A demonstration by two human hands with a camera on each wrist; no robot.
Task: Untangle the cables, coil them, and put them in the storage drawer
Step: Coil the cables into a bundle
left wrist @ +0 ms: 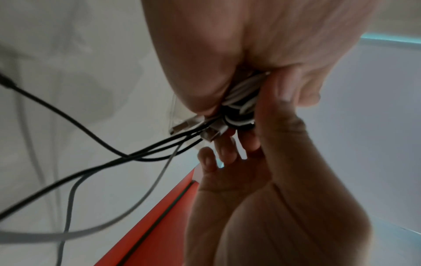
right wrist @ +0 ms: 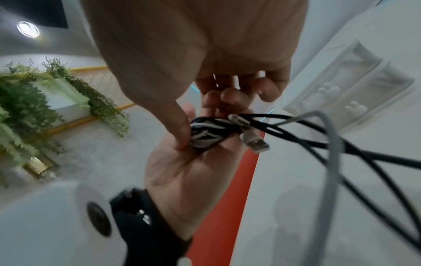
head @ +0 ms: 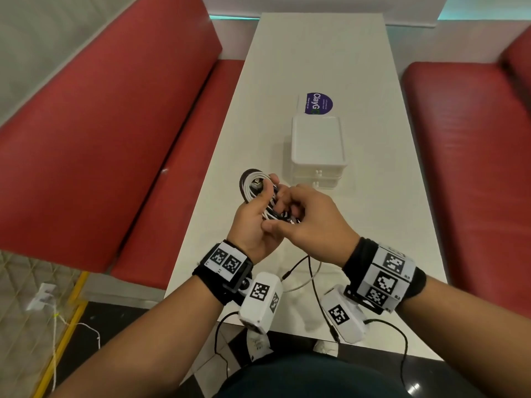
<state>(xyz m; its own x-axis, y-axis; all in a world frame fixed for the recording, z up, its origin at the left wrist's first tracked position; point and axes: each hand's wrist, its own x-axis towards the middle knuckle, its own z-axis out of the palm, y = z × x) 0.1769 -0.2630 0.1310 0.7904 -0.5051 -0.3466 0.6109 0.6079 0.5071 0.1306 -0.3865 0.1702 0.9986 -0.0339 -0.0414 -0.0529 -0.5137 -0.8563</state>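
Above the near half of the white bench (head: 316, 61), in the head view, the left hand (head: 253, 225) has its grip curled round a bundle of black and white cables (head: 255, 186), loops of which stand out past its fingers. The right hand (head: 313, 222) meets it from the right, its grip pinching the same bundle. Loose black and white strands hang below the hands toward the bench edge. The white storage drawer unit (head: 317, 152) stands on the bench just beyond the hands, both drawers closed, with a purple sticker (head: 319, 103) behind it. Red seats (head: 465, 145) flank the bench.

In the left wrist view, the left hand (left wrist: 227, 54) clamps the bundle (left wrist: 239, 102) while the right hand (left wrist: 273, 144) comes up against it; a USB plug (left wrist: 212, 135) pokes out, and black and grey strands trail off to the left.

In the right wrist view, the right hand (right wrist: 205, 54) has its thumb pressed onto the wound bundle (right wrist: 209, 133), which lies across the left hand (right wrist: 189, 172). A USB plug (right wrist: 255, 142) sticks out to the right, strands trailing past it. The drawer unit (right wrist: 348, 84) lies beyond.
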